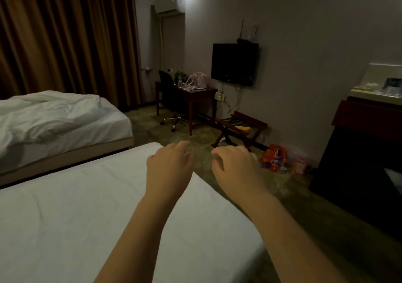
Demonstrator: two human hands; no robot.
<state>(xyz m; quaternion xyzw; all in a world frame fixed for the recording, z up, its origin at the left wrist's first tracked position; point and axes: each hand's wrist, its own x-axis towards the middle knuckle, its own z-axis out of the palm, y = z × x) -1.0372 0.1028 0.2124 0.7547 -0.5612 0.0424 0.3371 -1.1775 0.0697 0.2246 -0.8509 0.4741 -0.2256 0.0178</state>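
Both my arms reach forward over the foot end of a bed (pixel 71 206) covered by a flat white sheet. My left hand (pixel 168 163) hovers above the bed's right edge, palm down, fingers loosely curled and holding nothing. My right hand (pixel 236 163) is a little to the right, over the carpet beside the bed, fingers also loosely curled and empty. The two hands are apart and neither touches the sheet.
A second bed with a rumpled white duvet (pixel 47 113) stands at the left. Ahead are a dark desk (pixel 199 93), an office chair (pixel 168 91), a wall TV (pixel 235 64) and a folding luggage rack (pixel 240 128). Orange bags (pixel 275 156) lie on the carpet. A dark cabinet (pixel 365 150) stands at the right.
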